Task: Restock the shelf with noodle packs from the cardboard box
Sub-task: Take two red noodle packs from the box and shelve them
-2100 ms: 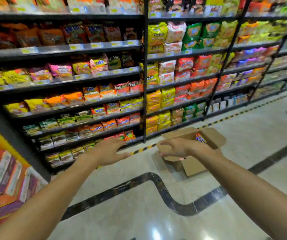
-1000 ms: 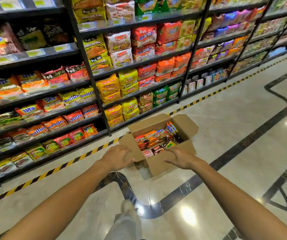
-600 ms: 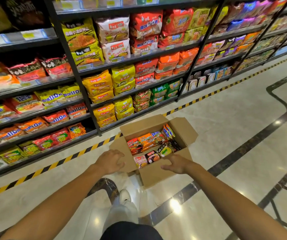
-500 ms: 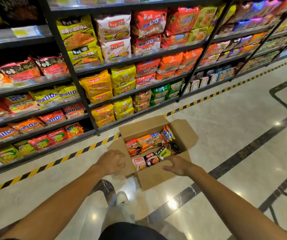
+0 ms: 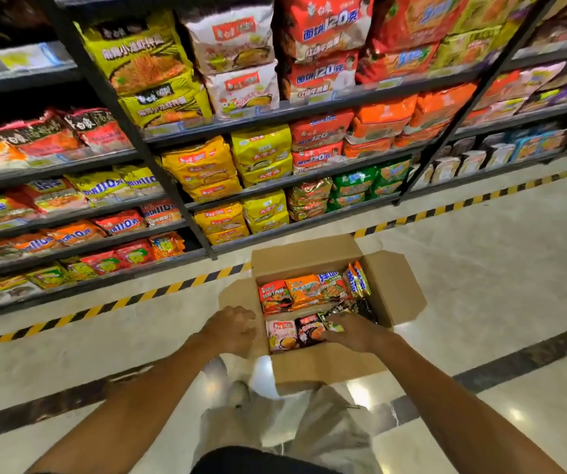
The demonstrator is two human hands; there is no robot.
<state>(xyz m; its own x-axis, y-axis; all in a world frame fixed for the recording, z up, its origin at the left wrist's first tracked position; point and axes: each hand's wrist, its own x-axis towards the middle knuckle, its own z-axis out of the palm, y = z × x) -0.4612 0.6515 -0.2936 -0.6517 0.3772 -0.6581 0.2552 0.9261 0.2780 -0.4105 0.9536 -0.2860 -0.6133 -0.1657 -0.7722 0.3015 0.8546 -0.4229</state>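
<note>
In the head view, an open cardboard box (image 5: pixel 323 364) is being shown standing on the polished floor (image 5: pixel 480 268), just in front of the bottom shelf of a dark metal shelving unit (image 5: pixel 179 206), near the black-and-yellow hazard tape (image 5: pixel 131 301) that is running along the floor beside the shelving. All four flaps are being held folded outward. Noodle packs are being carried inside it: a red pack (image 5: pixel 274 297) and an orange pack (image 5: pixel 304 290) along the far edge, two blue-and-yellow packs (image 5: pixel 357 280) standing on edge in the far right corner, and a pink pack (image 5: pixel 281 335) and a black pack (image 5: pixel 309 330) along the near edge.

The left hand (image 5: pixel 232 328) is being rested against the left flap at the box's near left corner, its fingers curled over the cardboard; whether the flap is being truly gripped cannot be told. The right hand (image 5: pixel 352 331) is being reached into the near right part of the box, its fingers laid over a small green-and-yellow pack (image 5: pixel 333 326) and touching the packs beside it; whether a pack is being grasped cannot be told, as the fingertips are blurred.

The shelves are being shown filled with rows of yellow, red, orange, white and green noodle multipacks (image 5: pixel 203 169). Below the arms, light trousers (image 5: pixel 323 436) and a pale shoe (image 5: pixel 265 378) are being seen next to the box's near edge.
</note>
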